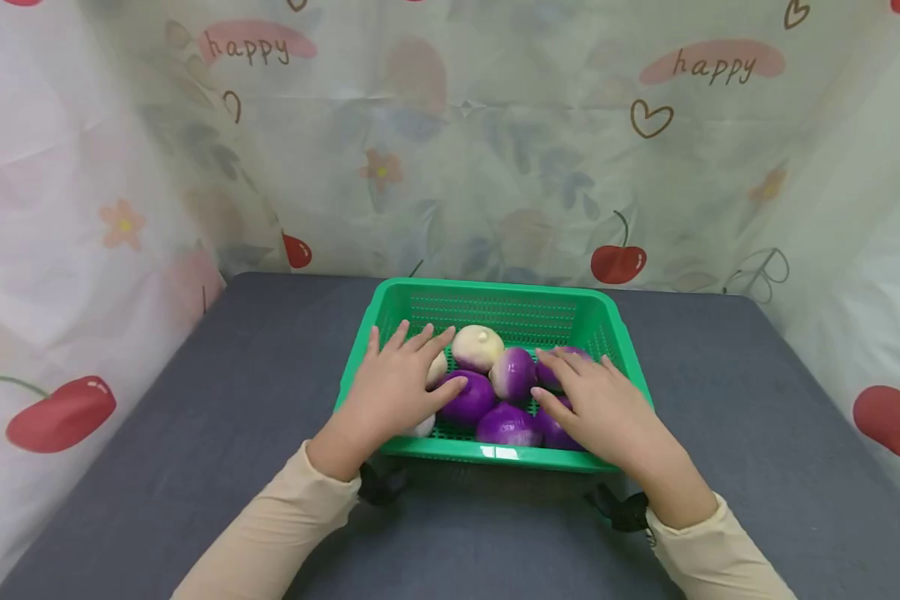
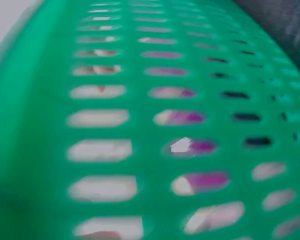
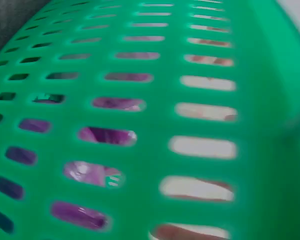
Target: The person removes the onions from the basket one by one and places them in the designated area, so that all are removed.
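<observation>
A green plastic basket (image 1: pixel 495 288) holds several purple-and-white turnips. One mostly white turnip (image 1: pixel 477 348) sits toward the back, with a purple turnip (image 1: pixel 513 374) beside it and another (image 1: pixel 508 425) near the front wall. Over the left part of the basket, my left hand (image 1: pixel 390 387) spreads its fingers, its thumb by a purple turnip (image 1: pixel 471 400). My right hand (image 1: pixel 611 408) extends over the right part and partly covers the turnips there. Whether either palm touches a turnip cannot be told. Both wrist views show the slotted basket wall (image 2: pixel 40 125), with turnip colours through the holes.
The basket stands on a dark grey table (image 1: pixel 285 358). Behind and at both sides hangs a pale printed curtain (image 1: pixel 480 167) with cherries, flowers and hearts. Black straps (image 1: pixel 381 483) are on both wrists.
</observation>
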A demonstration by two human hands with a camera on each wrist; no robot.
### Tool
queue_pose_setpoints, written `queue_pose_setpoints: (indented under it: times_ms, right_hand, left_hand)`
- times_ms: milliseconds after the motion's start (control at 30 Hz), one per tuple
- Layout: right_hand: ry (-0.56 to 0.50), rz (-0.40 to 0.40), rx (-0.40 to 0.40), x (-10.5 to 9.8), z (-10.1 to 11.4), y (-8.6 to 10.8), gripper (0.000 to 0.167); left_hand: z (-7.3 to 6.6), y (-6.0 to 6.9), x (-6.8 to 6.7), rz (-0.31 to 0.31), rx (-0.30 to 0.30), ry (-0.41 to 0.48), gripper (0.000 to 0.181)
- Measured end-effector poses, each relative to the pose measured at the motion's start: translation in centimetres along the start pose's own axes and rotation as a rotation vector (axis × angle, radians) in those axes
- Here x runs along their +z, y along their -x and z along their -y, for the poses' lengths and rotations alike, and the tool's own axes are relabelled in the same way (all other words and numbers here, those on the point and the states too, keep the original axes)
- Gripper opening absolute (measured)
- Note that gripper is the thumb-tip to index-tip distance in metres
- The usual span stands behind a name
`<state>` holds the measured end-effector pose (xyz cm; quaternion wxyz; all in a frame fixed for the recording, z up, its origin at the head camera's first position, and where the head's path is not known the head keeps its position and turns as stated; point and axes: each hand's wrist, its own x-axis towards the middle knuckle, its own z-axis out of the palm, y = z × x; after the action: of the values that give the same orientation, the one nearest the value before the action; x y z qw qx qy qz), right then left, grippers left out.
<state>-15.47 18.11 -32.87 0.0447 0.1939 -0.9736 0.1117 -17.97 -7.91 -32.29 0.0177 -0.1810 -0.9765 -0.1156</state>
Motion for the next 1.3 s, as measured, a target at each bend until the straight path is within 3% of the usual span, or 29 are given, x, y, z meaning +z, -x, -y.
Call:
queue_pose_setpoints:
  times_ms: [167,300,467,600,700,800,967,1300]
  right_hand:
    - [-0.029,-0.019,-0.009,-0.8,-0.1,0.3,0.051]
    - [-0.054,-0.047,0.010,-1.8,0.0,0.9,0.047]
    - [-0.166,-0.136,0.008,-3.2,-0.1,1.7,0.042]
    - [-0.318,-0.234,-0.060,-3.4,-0.6,1.8,0.042]
    - [-0.407,-0.271,-0.094,-2.8,-0.8,1.5,0.050]
    - [-0.475,-0.249,-0.088,-1.9,-0.6,1.0,0.060]
    - [-0.580,-0.116,-0.078,-0.3,0.3,0.1,0.068]
    - [-0.705,0.095,-0.108,1.3,0.7,-0.8,0.064]
  left_hand:
    - [0.7,0.4,-1.7,0.012,-0.018,0.165,0.055]
    - [1.7,1.1,-3.3,0.014,-0.043,0.245,0.050]
    - [4.5,1.9,-5.4,-0.012,-0.062,0.404,0.048]
    - [6.8,2.2,-5.9,-0.035,-0.109,0.561,0.052]
    - [8.0,2.2,-5.5,-0.049,-0.130,0.667,0.058]
    - [9.0,1.8,-4.5,-0.044,-0.140,0.777,0.066]
    - [10.5,1.1,-2.6,0.028,-0.155,0.934,0.077]
    - [12.0,0.3,0.3,0.188,-0.171,1.077,0.081]
